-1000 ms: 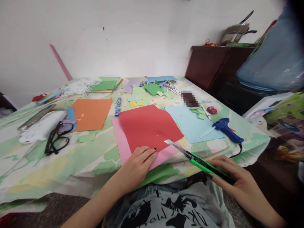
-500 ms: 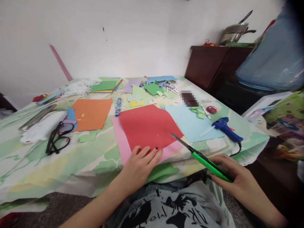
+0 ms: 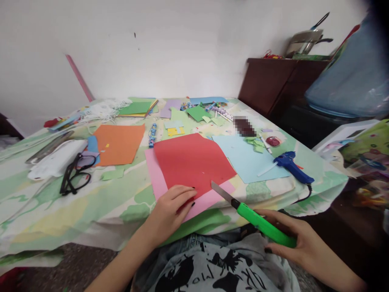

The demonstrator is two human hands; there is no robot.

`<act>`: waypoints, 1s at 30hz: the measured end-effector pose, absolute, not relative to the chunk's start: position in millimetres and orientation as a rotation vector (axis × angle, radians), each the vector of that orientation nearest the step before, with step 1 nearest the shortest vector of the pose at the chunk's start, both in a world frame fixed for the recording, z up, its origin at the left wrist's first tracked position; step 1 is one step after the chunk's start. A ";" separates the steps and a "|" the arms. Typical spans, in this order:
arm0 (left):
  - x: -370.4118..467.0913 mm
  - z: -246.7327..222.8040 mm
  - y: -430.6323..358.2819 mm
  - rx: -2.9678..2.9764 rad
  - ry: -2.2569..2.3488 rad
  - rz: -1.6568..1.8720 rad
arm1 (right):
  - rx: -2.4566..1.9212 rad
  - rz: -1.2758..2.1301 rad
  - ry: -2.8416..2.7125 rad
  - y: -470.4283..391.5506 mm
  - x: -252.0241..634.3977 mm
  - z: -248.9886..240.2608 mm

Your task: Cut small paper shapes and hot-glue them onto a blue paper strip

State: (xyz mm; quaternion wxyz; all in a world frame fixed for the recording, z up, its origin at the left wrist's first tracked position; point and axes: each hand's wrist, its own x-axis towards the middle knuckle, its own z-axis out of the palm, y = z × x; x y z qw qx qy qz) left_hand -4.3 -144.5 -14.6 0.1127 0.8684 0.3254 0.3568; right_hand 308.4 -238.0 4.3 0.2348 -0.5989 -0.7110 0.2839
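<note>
Resting on the near edge of the red sheet (image 3: pixel 193 158), the left hand (image 3: pixel 172 207) may be pinching it, I cannot tell; best spread flat, well clear of the blade (image 3: pixel 222 192). That sheet, smooth and squarish, lies ahead of this hand over pink paper (image 3: pixel 156 174). Further right, the right hand (image 3: pixel 304 239) grasps a green knife (image 3: pixel 259 224), blade thin and metallic

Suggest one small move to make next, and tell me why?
Probably shift the left grip farther from the blade: it rests on the red sheet, close to the blade's tip, while the right grip holds the green cutter, blade bared.
</note>
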 end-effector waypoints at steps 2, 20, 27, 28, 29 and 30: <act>-2.9 -14.3 -142.5 2.584 0.906 1.065 | -1.643 0.620 -2.028 -239.2 310.9 0.0; -1.7 -16.3 -137.7 2.584 0.929 1.007 | -1.562 0.497 -2.231 -248.9 308.3 0.5; -1.5 -15.1 -138.3 2.584 0.934 0.988 | -1.572 0.493 -2.197 -247.4 306.9 0.9; -1.4 -14.6 -138.6 2.588 0.935 0.974 | -1.573 0.488 -2.195 -247.2 307.0 1.2; -1.3 -14.2 -139.0 2.597 0.934 0.963 | -1.577 0.485 -2.198 -247.2 306.9 1.6; -1.1 -13.9 -139.5 2.611 0.930 0.950 | -1.578 0.484 -2.208 -247.2 306.5 2.0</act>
